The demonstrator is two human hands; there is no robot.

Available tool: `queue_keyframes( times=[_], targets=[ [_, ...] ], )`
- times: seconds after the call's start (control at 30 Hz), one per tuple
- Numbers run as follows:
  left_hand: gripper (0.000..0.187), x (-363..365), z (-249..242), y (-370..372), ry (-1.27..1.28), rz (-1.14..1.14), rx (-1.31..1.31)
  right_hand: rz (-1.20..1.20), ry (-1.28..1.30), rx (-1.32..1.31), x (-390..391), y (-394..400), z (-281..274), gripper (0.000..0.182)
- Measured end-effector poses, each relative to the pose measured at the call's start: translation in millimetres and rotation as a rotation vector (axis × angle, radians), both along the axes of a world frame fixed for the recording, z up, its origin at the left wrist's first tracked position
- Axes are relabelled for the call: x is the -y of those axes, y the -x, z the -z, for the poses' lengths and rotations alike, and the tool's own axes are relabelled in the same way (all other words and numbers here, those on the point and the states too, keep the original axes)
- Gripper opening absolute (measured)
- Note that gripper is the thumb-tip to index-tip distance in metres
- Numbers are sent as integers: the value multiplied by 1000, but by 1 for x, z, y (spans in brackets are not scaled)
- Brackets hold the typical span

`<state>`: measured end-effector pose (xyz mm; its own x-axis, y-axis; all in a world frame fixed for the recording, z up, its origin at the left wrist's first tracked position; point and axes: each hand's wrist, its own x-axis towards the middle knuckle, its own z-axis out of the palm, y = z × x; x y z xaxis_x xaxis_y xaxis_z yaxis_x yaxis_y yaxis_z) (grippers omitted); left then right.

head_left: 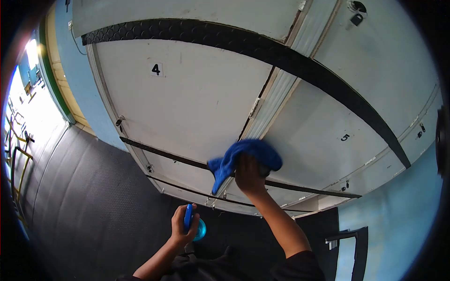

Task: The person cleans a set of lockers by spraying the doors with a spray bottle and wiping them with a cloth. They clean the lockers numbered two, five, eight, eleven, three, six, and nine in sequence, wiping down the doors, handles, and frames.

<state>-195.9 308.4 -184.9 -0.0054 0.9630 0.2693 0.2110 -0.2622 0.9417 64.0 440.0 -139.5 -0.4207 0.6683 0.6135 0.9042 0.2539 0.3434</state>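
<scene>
A blue cloth [227,161] lies bunched under my right hand [249,175], which presses it on the white strip between locker doors 4 and 5, at the dark band. My left hand [182,227] is lower down, away from the lockers, wrapped round a spray bottle [200,230] with a blue top and a light-blue body. Locker door 4 [187,98] is to the left of the cloth, and locker door 5 [318,136] is to the right. Both doors look closed.
Small padlocks hang on the locker edges, one at the left [120,121] and one at the top right [357,18]. Dark floor matting [93,187] spreads at the left. A black frame [361,248] stands by the blue wall [393,215] at the lower right.
</scene>
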Motion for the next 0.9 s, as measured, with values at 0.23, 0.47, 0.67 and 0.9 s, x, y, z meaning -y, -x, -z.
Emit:
queue_keyframes(
  times=[0.23, 0.47, 0.67, 0.9],
  targets=[
    [26, 14, 5, 6, 10, -45, -9, -321, 126, -415, 18, 27, -101, 20],
    [25, 23, -2, 6, 28, -52, -32, 33, -57, -212, -27, 27, -154, 92],
    [25, 22, 4, 8, 13, -56, 16, 176, -331, -142, -44, 45, -163, 101],
    [26, 21, 3, 23, 16, -68, -44, 394, -107, 93, -25, 67, 3, 72]
  ],
)
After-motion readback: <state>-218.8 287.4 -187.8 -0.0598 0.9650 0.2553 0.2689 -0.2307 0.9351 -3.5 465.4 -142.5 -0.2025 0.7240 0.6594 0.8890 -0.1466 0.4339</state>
